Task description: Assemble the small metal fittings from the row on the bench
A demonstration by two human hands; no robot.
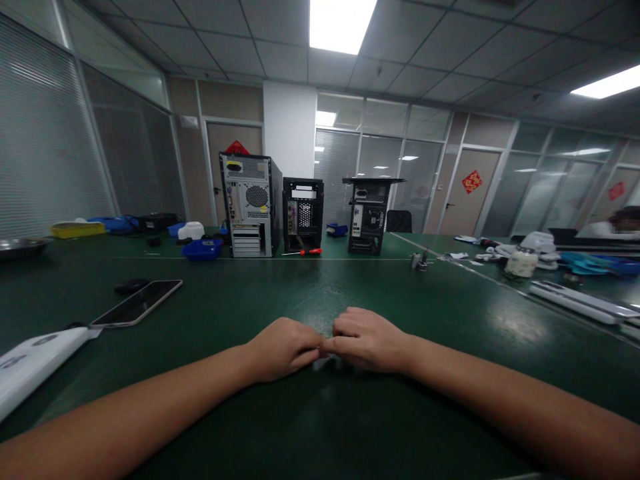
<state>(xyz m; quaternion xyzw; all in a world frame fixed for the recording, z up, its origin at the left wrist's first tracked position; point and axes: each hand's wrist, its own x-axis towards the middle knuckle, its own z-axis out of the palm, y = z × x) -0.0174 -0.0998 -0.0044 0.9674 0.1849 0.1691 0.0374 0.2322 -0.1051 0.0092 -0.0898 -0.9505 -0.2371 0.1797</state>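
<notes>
My left hand (286,348) and my right hand (371,339) meet low over the green table (240,287), close in front of me. Both are closed, fingers curled in and fingertips touching each other. Whether a small thing is held between them is hidden; a faint pale glint shows just below the fingertips. Beyond the hands, at the table's far side, stand a large computer tower (276,207) with its back panel facing me, a smaller black computer case (320,213) and another black case (373,217) with a wide flat panel on top. A red-handled screwdriver (313,251) lies before the middle case.
To the left lie a phone (140,303), a black mouse (132,286) and a white device (37,360). Blue bins (202,250) and a yellow tray (77,230) are farther back. On the right are small metal parts (420,261), a jar (521,262) and a long white case (580,301). A person sits at far right.
</notes>
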